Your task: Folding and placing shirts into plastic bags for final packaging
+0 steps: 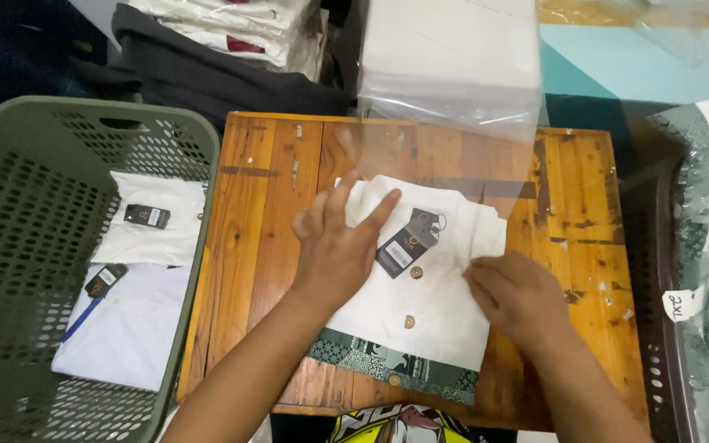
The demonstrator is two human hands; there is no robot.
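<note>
Center frame, both hands press a folded white shirt point(420, 279) flat on the wooden tabletop point(272, 246): left hand point(334, 250) spread open, pinning the collar; right hand point(519, 295) palm-down, grip unseen. Clear plastic bag point(453, 131) hovers above; green basket point(10, 246) at left holds folded shirts.

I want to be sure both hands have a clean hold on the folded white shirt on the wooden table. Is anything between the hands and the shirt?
Nothing visible. The left hand presses flat on the folded white shirt, its fingers beside the dark hang tag. The right hand rests on its right edge.
</note>
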